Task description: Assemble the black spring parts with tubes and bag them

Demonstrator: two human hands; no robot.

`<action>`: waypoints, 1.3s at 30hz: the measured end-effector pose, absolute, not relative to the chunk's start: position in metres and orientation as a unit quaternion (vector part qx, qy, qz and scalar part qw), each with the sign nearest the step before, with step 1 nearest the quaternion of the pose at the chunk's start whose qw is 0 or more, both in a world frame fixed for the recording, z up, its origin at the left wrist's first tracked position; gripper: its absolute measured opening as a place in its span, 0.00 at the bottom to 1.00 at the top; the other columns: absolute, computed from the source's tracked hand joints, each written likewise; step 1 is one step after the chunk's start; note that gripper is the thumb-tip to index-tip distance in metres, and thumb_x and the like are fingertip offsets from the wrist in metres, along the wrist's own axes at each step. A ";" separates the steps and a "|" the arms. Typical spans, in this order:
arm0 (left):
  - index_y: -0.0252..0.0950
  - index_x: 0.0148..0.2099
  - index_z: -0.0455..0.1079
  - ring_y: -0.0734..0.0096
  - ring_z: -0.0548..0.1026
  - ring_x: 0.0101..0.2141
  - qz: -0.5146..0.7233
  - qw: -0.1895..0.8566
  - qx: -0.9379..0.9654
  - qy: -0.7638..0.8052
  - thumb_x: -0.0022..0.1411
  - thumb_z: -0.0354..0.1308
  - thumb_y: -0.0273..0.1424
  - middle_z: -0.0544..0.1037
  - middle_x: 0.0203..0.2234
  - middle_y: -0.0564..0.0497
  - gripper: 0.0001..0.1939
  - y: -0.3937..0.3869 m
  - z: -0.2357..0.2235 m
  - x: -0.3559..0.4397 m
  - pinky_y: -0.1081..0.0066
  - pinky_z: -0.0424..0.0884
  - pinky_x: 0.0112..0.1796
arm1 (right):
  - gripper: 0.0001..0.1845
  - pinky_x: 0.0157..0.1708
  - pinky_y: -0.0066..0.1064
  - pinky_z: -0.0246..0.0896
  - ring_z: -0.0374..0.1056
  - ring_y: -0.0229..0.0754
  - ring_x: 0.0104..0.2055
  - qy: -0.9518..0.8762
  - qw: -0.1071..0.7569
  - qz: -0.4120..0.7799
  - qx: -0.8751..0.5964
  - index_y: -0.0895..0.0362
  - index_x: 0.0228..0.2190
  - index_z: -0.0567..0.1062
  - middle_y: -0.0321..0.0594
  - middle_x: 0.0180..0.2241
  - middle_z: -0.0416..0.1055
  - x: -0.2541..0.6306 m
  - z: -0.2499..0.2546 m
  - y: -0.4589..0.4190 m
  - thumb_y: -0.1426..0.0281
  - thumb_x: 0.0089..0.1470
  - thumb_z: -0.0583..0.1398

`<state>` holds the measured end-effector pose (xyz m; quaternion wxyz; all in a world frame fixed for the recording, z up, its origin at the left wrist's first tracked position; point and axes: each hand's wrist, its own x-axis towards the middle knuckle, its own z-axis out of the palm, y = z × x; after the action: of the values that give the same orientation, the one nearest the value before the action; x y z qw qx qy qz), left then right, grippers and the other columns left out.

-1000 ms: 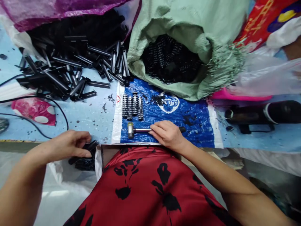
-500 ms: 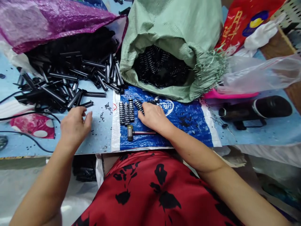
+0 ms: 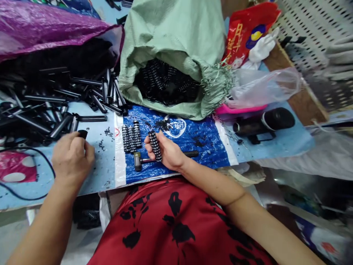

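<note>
My right hand (image 3: 169, 151), palm turned up, holds a short black cylinder of stacked rings printed with white characters (image 3: 154, 146). Similar printed cylinders (image 3: 130, 138) lie side by side on the blue plastic sheet (image 3: 212, 151), left of that hand. A small hammer (image 3: 138, 161) rests on the sheet, its handle passing beneath my right hand. At the left, my left hand (image 3: 73, 154) is closed around a black tube (image 3: 82, 134), of which only the end shows. Beyond it spreads a pile of black tubes with flat ends (image 3: 49, 117).
A green woven sack (image 3: 176, 29) gapes open behind the sheet, with more printed cylinders inside. A purple bag (image 3: 55, 29) stands at the back left. Tiny black rings (image 3: 102, 144) are scattered on the blue tabletop. To the right lies a black cylindrical device (image 3: 264, 121).
My right hand has picked up a printed cylinder from the sheet and turned palm up. My left hand has closed on a black tube. The whole view has shifted rightward.
</note>
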<state>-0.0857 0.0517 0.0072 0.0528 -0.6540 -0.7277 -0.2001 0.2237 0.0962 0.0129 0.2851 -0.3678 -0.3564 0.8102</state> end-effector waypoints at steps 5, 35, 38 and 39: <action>0.40 0.43 0.66 0.68 0.70 0.30 -0.413 -0.118 -0.471 -0.771 0.58 0.69 0.37 0.71 0.28 0.54 0.17 0.029 0.008 -0.045 0.68 0.65 0.34 | 0.38 0.28 0.23 0.65 0.64 0.31 0.28 -0.339 0.299 0.824 -0.343 0.57 0.43 0.70 0.34 0.28 0.68 0.215 0.017 0.103 0.35 0.56 0.60; 0.37 0.41 0.74 0.76 0.67 0.25 -0.556 -0.464 -0.359 -0.589 0.72 0.56 0.54 0.72 0.25 0.54 0.24 0.020 0.025 0.080 0.76 0.67 0.28 | 0.59 0.71 0.43 0.66 0.61 0.51 0.72 -0.879 0.423 0.152 -0.158 0.63 0.74 0.51 0.59 0.64 0.64 0.248 0.005 0.090 0.46 0.57 0.67; 0.38 0.46 0.78 0.74 0.74 0.35 -0.564 -0.473 -0.350 -0.579 0.70 0.61 0.50 0.79 0.35 0.51 0.20 0.018 0.022 0.080 0.76 0.72 0.40 | 0.55 0.68 0.43 0.70 0.63 0.51 0.70 -0.880 0.424 0.115 -0.180 0.60 0.74 0.51 0.57 0.64 0.65 0.247 0.006 0.084 0.48 0.59 0.66; 0.38 0.48 0.79 0.73 0.76 0.38 -0.564 -0.492 -0.338 -0.570 0.69 0.63 0.49 0.81 0.38 0.50 0.20 0.018 0.021 0.078 0.75 0.73 0.42 | 0.54 0.68 0.43 0.71 0.64 0.51 0.70 -0.880 0.422 0.103 -0.192 0.60 0.74 0.51 0.57 0.64 0.65 0.247 0.005 0.083 0.48 0.60 0.66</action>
<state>0.0783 0.0179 0.0210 -0.4925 -0.3381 -0.5700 -0.5642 0.2468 0.0829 0.0052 0.4220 -0.1919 -0.8801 0.1026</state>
